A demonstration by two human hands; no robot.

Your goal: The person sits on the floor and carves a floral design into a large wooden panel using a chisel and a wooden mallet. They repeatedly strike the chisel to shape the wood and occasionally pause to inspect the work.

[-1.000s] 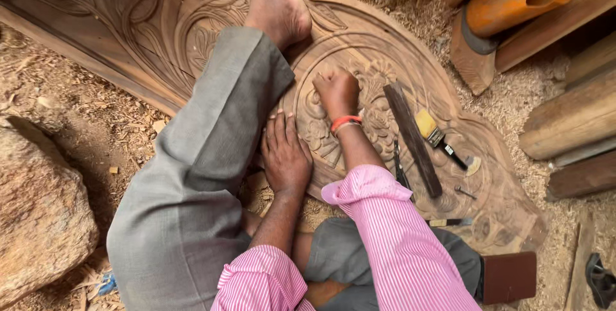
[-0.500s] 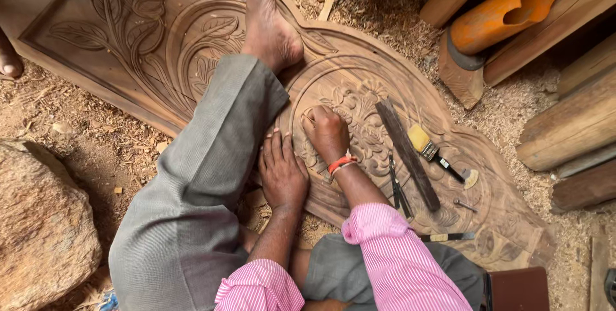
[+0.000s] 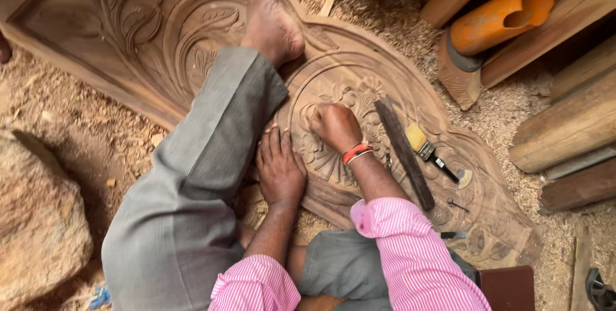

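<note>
Carved wooden panel [image 3: 192,60] on the floor, both hands on its round medallion [image 3: 359,93].
Right hand [image 3: 335,126] sits at the medallion's centre, grip curled shut; whether it pinches anything, cannot tell. Left hand [image 3: 280,166] lies flat, fingers spread, on the medallion's near-left rim. Long flat bar [image 3: 403,152] and yellow brush [image 3: 428,152] lie right of it.

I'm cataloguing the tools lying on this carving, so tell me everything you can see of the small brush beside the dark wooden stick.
The brush is small and flat, with a pale yellow bristle head, a metal band behind it and a slim dark handle. It lies flat on the carved wooden panel, angled with its bristles toward the upper left and its handle toward the lower right. It lies just right of the dark stick; whether they touch is unclear. Neither hand touches it; the right hand rests left of the stick.
</note>
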